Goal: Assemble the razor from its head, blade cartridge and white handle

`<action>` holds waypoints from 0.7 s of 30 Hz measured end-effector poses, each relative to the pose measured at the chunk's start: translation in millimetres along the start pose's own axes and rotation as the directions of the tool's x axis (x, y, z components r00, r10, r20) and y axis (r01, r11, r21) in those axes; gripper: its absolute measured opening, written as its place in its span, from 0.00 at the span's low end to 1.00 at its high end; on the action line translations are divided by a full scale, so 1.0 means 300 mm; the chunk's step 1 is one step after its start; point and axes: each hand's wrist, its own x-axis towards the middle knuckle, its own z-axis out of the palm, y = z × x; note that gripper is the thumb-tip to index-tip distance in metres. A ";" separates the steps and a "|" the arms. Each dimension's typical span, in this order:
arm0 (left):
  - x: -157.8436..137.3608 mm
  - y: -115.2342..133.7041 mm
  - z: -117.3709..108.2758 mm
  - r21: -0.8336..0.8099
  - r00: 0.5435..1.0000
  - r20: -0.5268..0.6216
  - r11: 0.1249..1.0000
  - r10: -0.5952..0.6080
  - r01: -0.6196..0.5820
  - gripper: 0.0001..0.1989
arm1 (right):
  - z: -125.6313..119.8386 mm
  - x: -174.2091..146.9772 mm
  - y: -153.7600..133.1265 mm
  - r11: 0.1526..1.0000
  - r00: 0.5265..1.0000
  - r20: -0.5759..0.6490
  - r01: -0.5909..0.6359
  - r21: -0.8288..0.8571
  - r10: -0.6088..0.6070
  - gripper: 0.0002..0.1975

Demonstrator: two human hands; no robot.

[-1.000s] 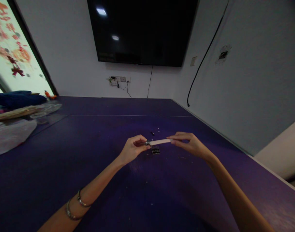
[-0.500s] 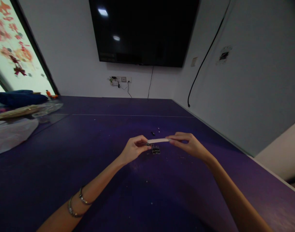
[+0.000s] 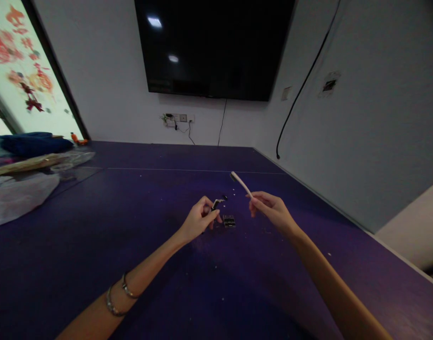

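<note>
My right hand pinches the lower end of a pale toothbrush, whose head with dark bristles points up and to the left. My left hand is closed on a small black part with light metal-coloured bits; its exact kind is too small to tell. Just right of the left fingertips, a small black block-like piece lies on the purple surface. Beyond the hands rests a tiny black piece. The toothbrush and the part in my left hand are apart.
White specks dot the surface. At the far left lie a clear plastic bag, dark blue cloth and an orange item. A television hangs on the back wall, and a black cable dangles at right.
The toothbrush has swung from lying level across my left fingers to tilted up, away from the part. My left hand has turned, showing more of the small part.
</note>
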 end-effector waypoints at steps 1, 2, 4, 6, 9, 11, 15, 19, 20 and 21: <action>0.001 -0.013 0.002 0.005 1.000 -0.029 1.000 0.002 -0.002 0.10 | 0.019 -0.003 0.004 0.997 1.000 0.017 -0.025 0.071 0.023 0.14; 0.003 -0.026 0.003 0.013 0.998 -0.065 1.000 0.001 -0.001 0.10 | 0.039 -0.006 0.005 0.988 0.998 0.029 -0.055 0.142 0.051 0.13; 0.005 -0.050 0.007 0.035 0.989 -0.145 0.999 -0.002 0.007 0.11 | 0.077 -0.013 0.004 0.951 0.992 0.043 -0.127 0.281 0.119 0.12; 0.007 -0.066 0.011 0.060 0.980 -0.199 0.998 -0.007 0.019 0.10 | 0.113 -0.020 -0.001 0.889 0.977 0.073 -0.211 0.406 0.199 0.12; 0.008 -0.070 0.018 0.066 0.979 -0.205 0.997 -0.012 0.027 0.11 | 0.155 -0.030 -0.002 0.745 0.930 0.169 -0.363 0.560 0.326 0.10; 0.009 -0.061 0.022 0.040 0.981 -0.195 0.999 -0.014 0.022 0.13 | 0.177 -0.040 0.006 0.611 0.882 0.250 -0.460 0.644 0.399 0.09; 0.015 -0.043 0.022 0.019 0.984 -0.178 1.000 0.001 0.002 0.15 | 0.212 -0.079 0.036 0.416 0.808 0.373 -0.564 0.713 0.456 0.12; 0.023 -0.055 0.009 0.044 0.991 -0.127 0.999 0.030 -0.024 0.12 | 0.240 -0.128 0.048 0.311 0.753 0.453 -0.627 0.714 0.478 0.16; 0.023 -0.063 0.005 0.048 0.993 -0.114 0.998 0.035 -0.030 0.11 | 0.244 -0.138 0.047 0.297 0.747 0.462 -0.633 0.715 0.479 0.17; 0.024 -0.071 0.002 0.052 0.994 -0.103 0.998 0.038 -0.032 0.11 | 0.247 -0.146 0.045 0.288 0.744 0.465 -0.634 0.718 0.479 0.17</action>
